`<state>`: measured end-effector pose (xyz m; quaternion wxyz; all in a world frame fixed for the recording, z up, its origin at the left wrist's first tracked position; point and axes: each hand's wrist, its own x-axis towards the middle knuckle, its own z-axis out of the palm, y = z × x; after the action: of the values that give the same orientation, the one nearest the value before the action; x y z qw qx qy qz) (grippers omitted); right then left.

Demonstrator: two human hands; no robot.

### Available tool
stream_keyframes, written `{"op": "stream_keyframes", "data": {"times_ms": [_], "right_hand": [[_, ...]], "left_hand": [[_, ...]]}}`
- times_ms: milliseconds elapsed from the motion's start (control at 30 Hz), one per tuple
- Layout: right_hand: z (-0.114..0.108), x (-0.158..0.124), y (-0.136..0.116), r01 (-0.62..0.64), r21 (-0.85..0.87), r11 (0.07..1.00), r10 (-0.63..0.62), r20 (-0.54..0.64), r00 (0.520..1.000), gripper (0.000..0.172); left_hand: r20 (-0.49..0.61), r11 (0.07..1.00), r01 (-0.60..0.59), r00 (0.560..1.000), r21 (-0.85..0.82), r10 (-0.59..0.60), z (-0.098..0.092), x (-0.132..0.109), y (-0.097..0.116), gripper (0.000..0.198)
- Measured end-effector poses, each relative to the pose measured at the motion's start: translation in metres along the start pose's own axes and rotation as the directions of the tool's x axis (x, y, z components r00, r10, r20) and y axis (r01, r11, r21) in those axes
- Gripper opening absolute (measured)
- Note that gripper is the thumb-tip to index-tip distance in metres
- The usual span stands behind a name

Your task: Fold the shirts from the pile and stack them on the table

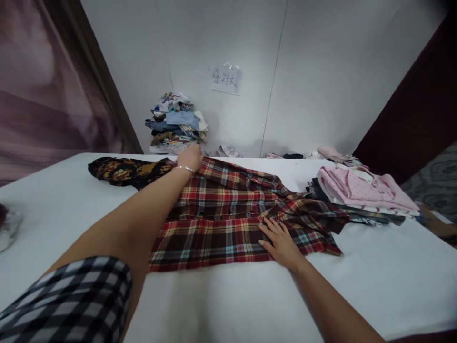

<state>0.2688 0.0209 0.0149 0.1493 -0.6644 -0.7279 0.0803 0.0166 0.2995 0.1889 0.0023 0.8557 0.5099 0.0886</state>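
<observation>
A dark red, brown and yellow plaid shirt (214,228) lies spread across the table, its buttons in a row along the middle. Reaching over it, my left hand (191,156) is closed on the shirt's far edge, with its fingertips mostly hidden. On the near right part of the shirt, my right hand (280,242) rests flat with fingers stretched out. One sleeve lies bunched to the right of that hand. A black garment with a yellow-brown pattern (124,172) is crumpled at the far left, partly behind my left forearm.
A tall pile of clothes (178,121) stands against the wall at the back. Folded clothes with a pink spotted one on top (367,188) are stacked at right. More garments (335,155) lie along the table's (250,305) far edge. A paper sign (226,79) hangs above.
</observation>
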Motion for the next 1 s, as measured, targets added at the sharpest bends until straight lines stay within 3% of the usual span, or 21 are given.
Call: {"op": "stream_keyframes", "data": {"times_ms": [100, 200, 333, 433, 600, 700, 767, 867, 933, 1000], "right_hand": [[-0.001, 0.0, 0.0, 0.005, 0.007, 1.0, -0.005, 0.001, 1.0, 0.054], [-0.003, 0.001, -0.002, -0.004, 0.017, 1.0, 0.003, 0.018, 1.0, 0.054], [-0.007, 0.002, -0.004, -0.02, 0.035, 0.999, 0.019, 0.03, 0.999, 0.054], [-0.011, 0.002, -0.006, -0.026, 0.053, 0.998, 0.024, 0.028, 0.999, 0.053], [-0.007, 0.006, -0.004, -0.043, 0.159, 0.986, 0.044, -0.004, 0.999, 0.052], [-0.006, 0.007, 0.004, -0.035, 0.358, 0.933, 0.098, -0.161, 0.982, 0.036], [-0.016, 0.003, 0.016, -0.005, 0.454, 0.891, 0.18, -0.344, 0.921, 0.029], [-0.049, -0.013, 0.044, -0.061, 0.389, 0.919, 0.309, -0.616, 0.725, 0.029], [-0.078, -0.026, 0.066, -0.229, 0.314, 0.921, 0.387, -0.695, 0.606, 0.032], [-0.101, -0.034, 0.085, -0.419, 0.351, 0.838, 0.539, -0.653, 0.531, 0.038]], "left_hand": [[-0.018, 0.999, -0.05, 0.999, -0.012, 0.05, 0.035, -0.028, 0.023, 0.042], [0.076, 0.98, -0.187, 0.978, -0.067, 0.192, 0.074, -0.074, 0.032, 0.037], [0.134, 0.964, -0.228, 0.96, -0.135, 0.246, 0.105, -0.129, 0.0, 0.051], [0.075, 0.966, -0.206, 0.973, -0.154, 0.219, 0.118, -0.152, -0.035, 0.059], [0.027, 0.97, -0.132, 0.99, -0.204, 0.141, 0.131, -0.166, -0.057, 0.058], [0.017, 0.969, -0.111, 0.993, -0.219, 0.118, 0.133, -0.166, -0.057, 0.053], [-0.036, 0.973, -0.121, 0.993, -0.195, 0.116, 0.134, -0.164, -0.058, 0.05], [-0.134, 0.985, -0.129, 0.985, -0.116, 0.113, 0.136, -0.162, -0.059, 0.052], [-0.163, 0.991, -0.119, 0.981, -0.059, 0.108, 0.137, -0.162, -0.058, 0.054], [-0.166, 0.994, -0.11, 0.98, -0.013, 0.106, 0.138, -0.162, -0.056, 0.054]]}}
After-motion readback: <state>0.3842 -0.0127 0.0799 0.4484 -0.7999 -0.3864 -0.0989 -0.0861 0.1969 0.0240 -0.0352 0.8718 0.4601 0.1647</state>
